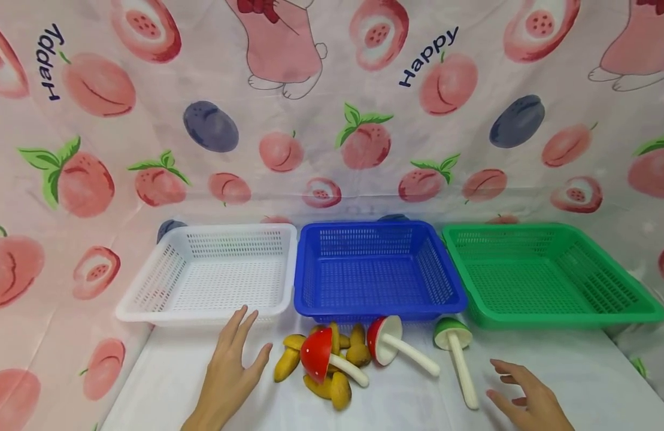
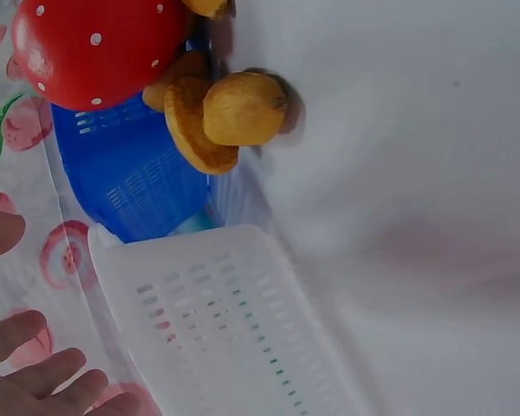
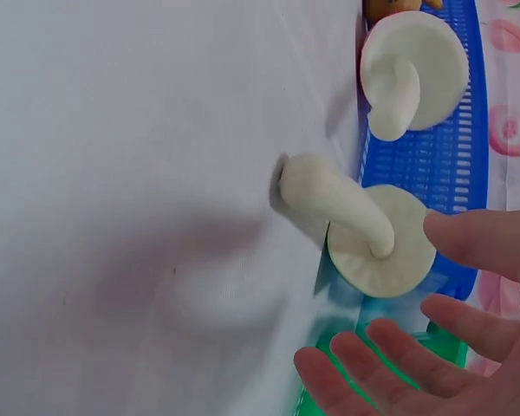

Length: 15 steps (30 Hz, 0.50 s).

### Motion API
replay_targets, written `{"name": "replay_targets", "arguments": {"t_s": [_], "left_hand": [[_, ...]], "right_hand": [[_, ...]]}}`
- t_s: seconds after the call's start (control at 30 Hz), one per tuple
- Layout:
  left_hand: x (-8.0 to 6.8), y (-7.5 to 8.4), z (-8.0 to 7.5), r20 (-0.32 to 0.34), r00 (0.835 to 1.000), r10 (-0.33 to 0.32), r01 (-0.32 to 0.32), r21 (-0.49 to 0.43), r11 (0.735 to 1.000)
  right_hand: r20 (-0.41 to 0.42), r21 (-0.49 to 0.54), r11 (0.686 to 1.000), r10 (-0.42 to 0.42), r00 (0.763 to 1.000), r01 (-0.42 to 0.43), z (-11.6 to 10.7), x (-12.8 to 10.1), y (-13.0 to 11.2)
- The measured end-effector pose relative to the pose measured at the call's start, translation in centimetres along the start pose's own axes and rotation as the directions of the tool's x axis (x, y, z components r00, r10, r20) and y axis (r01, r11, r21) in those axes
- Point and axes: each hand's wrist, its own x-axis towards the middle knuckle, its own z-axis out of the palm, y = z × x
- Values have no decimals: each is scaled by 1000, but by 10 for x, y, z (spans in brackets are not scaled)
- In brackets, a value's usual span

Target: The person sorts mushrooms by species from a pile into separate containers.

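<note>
A green-capped mushroom (image 1: 458, 359) lies before the blue basket (image 1: 380, 312), left of the nearer right hand (image 1: 531, 398).
Its stem (image 1: 463, 377) points away from the basket; that hand and the left hand (image 1: 232, 365) are empty, fingers parted.

White basket (image 1: 232, 281), blue basket (image 1: 366, 281), green basket (image 1: 515, 281): each solid-coloured. Two large mushrooms (image 1: 315, 353) are capped in red, one white-dotted; another mushroom (image 1: 460, 362) is capped in green. All three are stemmed in off-white. Small mushrooms (image 1: 340, 392) are coloured yellow-brown. Pale-pink backdrop (image 1: 310, 117) is printed with pink-red peaches, dark-blue plums.
</note>
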Motion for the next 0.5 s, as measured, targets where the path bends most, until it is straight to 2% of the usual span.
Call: {"name": "replay_targets", "arguments": {"t_s": [0.3,0.5], "left_hand": [[20,7,9,43,998,36,-34,-47,998],[34,11,18,66,997,39,-34,-69,997]], "right_hand": [[61,5,998,64,996,-64,11,7,-9],[149,-3,990,143,978,-144,16,15,-12]]}}
